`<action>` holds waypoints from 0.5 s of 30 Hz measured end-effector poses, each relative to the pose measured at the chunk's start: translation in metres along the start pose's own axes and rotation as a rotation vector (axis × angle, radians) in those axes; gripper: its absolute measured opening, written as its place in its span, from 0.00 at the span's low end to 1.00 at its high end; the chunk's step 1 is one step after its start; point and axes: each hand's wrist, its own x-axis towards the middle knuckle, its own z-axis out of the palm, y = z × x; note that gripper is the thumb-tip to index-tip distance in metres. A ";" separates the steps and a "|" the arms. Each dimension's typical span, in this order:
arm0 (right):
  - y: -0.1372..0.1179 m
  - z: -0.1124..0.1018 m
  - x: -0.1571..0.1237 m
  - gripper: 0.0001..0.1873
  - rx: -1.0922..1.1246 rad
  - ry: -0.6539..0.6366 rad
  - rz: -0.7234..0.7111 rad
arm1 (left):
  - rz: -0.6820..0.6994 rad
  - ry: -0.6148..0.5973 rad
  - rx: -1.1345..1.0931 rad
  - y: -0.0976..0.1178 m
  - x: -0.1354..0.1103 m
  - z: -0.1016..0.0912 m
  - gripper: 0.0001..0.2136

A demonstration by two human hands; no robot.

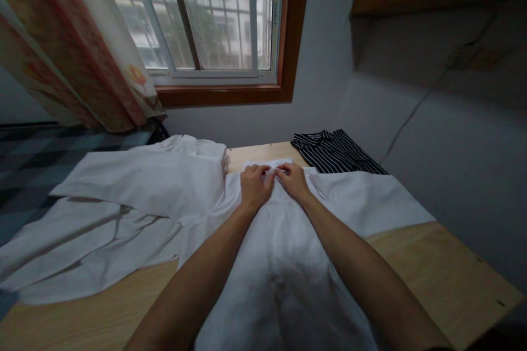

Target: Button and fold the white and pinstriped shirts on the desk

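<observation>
A white shirt (284, 230) lies spread over the wooden table, its collar end away from me and one sleeve stretched out to the right. At the collar my left hand (255, 184) pinches the white cloth between thumb and fingers. Close beside it, almost touching, my right hand (291, 178) pinches the same part of the shirt from the other side. Whether a button sits between the fingertips is too small to make out. The shirt's lower part reaches toward me between my forearms.
More white garments (164, 175) are heaped at the left, partly over a dark checked cloth (33, 175). A black-and-white striped garment (335, 151) lies folded at the back right of the wooden table (432, 263). Behind are a window (214, 16), a curtain (82, 38) and a wall cable (411, 112).
</observation>
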 end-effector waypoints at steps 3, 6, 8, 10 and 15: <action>-0.001 0.000 0.001 0.08 0.101 0.016 0.008 | 0.033 -0.062 -0.039 -0.002 0.000 0.001 0.06; -0.001 0.000 0.001 0.11 0.207 0.008 0.030 | 0.011 -0.114 -0.122 -0.006 0.003 0.003 0.05; -0.002 0.000 0.002 0.11 0.271 -0.002 0.044 | -0.003 -0.140 -0.189 -0.008 0.004 0.004 0.05; -0.002 0.000 0.003 0.11 0.313 0.001 0.062 | -0.027 -0.164 -0.239 -0.009 0.005 0.004 0.05; -0.002 -0.003 0.005 0.11 0.408 -0.002 0.110 | -0.088 -0.195 -0.295 -0.010 0.007 0.007 0.06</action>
